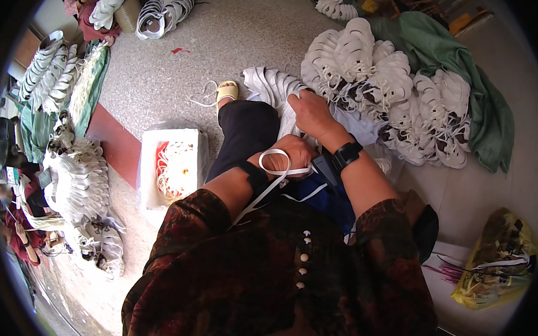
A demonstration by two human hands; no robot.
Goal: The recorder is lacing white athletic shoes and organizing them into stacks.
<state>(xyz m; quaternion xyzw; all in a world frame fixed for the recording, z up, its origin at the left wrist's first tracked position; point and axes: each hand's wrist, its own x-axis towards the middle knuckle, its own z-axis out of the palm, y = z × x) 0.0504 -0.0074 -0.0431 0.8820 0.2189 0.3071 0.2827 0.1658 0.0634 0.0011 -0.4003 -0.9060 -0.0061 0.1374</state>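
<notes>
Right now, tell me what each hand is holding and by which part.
Left hand holds a white strap, looped over its fingers. Right hand presses on a white sandal upper at its near edge; the exact grip is hidden.

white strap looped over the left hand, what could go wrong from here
1. The white strap loops around the left hand and trails down across the lap; it could snag or pull tight on the fingers.
2. The right hand presses on a bundle of white sandals perched on the knee; it might slide off onto the floor.
3. The big sandal pile on the green cloth sits close by, so loose pieces could get mixed in.
</notes>
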